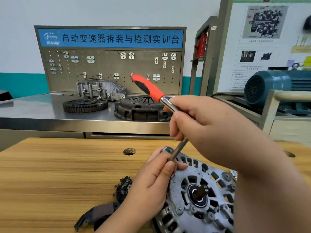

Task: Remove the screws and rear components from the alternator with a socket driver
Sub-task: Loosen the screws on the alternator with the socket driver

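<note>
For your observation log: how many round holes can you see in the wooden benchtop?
2. One hole is mid-bench, left of the alternator; a second hole is near the right edge, beyond the right forearm, which may hide more.

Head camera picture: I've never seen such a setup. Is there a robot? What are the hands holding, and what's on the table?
No robot here: a person works with bare hands, and the single picture comes from a camera worn on their head, looking forward and down. On the wooden table lies an alternator, a round grey metal car part, with a small black part and a dark cover to its left. The right hand grips the shaft of a red-handled socket driver; the left hand pinches the shaft lower down, near the alternator's edge. Behind stands a steel bench with more car parts.
</note>
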Demonstrator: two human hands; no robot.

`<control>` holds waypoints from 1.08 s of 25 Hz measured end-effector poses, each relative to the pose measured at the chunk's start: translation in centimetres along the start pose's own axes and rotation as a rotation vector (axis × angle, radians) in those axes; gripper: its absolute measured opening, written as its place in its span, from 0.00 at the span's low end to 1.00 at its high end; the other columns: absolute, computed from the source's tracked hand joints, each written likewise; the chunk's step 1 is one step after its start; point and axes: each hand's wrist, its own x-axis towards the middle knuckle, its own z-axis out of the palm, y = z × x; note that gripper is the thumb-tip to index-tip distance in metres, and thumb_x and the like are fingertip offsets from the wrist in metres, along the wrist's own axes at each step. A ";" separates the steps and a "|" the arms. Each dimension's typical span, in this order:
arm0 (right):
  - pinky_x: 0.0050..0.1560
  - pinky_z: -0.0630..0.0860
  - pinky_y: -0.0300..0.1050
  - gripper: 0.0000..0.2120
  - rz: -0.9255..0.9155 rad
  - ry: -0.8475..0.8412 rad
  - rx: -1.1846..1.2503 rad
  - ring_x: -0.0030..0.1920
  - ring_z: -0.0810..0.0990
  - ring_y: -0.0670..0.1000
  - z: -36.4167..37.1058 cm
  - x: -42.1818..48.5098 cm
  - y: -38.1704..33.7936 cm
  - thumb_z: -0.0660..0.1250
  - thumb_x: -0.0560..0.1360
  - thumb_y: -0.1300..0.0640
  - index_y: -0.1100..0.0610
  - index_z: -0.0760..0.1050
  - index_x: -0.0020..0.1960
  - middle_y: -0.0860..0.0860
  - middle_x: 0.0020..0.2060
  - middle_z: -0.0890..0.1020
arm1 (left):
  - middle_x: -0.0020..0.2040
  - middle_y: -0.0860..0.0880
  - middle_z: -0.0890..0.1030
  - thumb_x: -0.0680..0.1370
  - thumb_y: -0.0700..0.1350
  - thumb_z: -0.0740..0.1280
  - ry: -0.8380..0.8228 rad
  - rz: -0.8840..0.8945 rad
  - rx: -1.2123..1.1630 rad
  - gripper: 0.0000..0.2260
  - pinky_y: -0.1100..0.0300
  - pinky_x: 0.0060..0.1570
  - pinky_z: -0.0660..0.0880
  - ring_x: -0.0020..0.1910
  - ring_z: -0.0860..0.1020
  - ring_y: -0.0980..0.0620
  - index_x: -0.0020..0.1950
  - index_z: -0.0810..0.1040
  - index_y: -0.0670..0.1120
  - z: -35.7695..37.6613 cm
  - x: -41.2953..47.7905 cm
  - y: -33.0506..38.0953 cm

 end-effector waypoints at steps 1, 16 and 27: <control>0.43 0.76 0.54 0.09 -0.012 0.027 0.064 0.41 0.78 0.58 0.2 0.2 0.3 0.55 0.78 0.61 0.64 0.72 0.44 0.59 0.36 0.78 | 0.47 0.50 0.77 0.77 0.58 0.55 -0.001 0.006 0.001 0.14 0.62 0.50 0.70 0.51 0.75 0.50 0.45 0.78 0.57 0.0 0.0 0.0; 0.35 0.81 0.53 0.10 -0.033 0.056 0.531 0.23 0.73 0.45 1.9 1.4 2.6 0.64 0.78 0.57 0.59 0.79 0.41 0.46 0.24 0.72 | 0.49 0.56 0.79 0.76 0.58 0.55 0.034 0.005 0.065 0.13 0.65 0.52 0.69 0.58 0.74 0.56 0.46 0.78 0.58 0.0 0.1 0.2; 0.31 0.77 0.45 0.10 -0.311 0.026 0.753 0.21 0.71 0.41 2.6 0.8 3.3 0.63 0.75 0.63 0.61 0.80 0.53 0.41 0.23 0.72 | 0.50 0.55 0.81 0.78 0.56 0.54 0.007 0.063 0.037 0.13 0.76 0.56 0.64 0.63 0.68 0.67 0.51 0.77 0.58 -0.1 0.0 0.4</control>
